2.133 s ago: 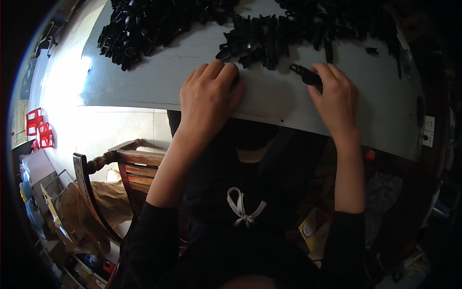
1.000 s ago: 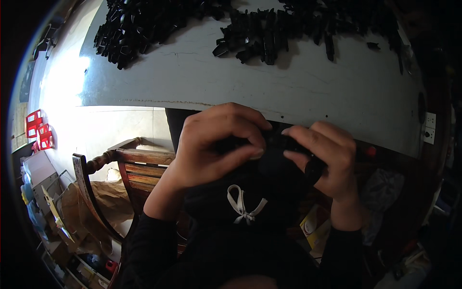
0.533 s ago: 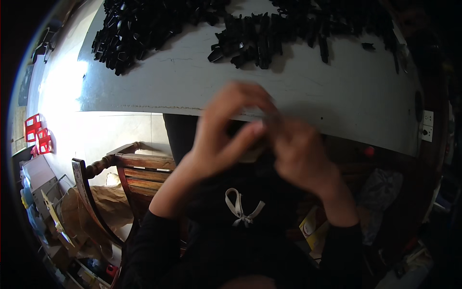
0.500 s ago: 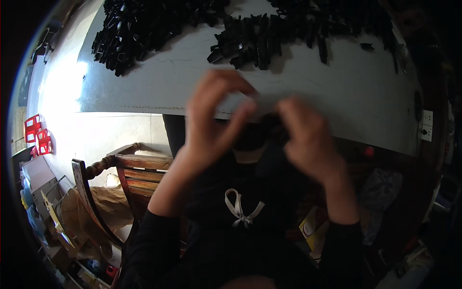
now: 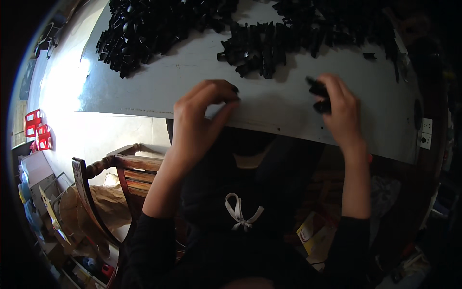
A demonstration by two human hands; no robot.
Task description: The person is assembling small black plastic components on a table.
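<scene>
Above the near edge of the grey table (image 5: 159,91), my left hand (image 5: 195,108) is curled, thumb and forefinger close together. A small dark piece (image 5: 235,89) shows at its fingertips; its kind is too small to tell. Off to the right, my right hand (image 5: 342,103) is closed round a black plastic part (image 5: 321,107), which sticks out on the left side of the fingers. Most of that part is hidden or blurred. Past the hands lies a loose row of similar black plastic parts (image 5: 264,50).
A big heap of black parts (image 5: 139,38) covers the table's far left, and more parts (image 5: 337,24) lie far right. One single piece (image 5: 369,56) sits apart. A wooden chair (image 5: 139,171) stands left, red stools (image 5: 43,137) beyond it. A wall socket (image 5: 426,133) is at right.
My hands have drawn apart. The right hand has moved right and away from me, and black plastic now shows in it. My left hand has moved slightly left and down, its fingertips closer together.
</scene>
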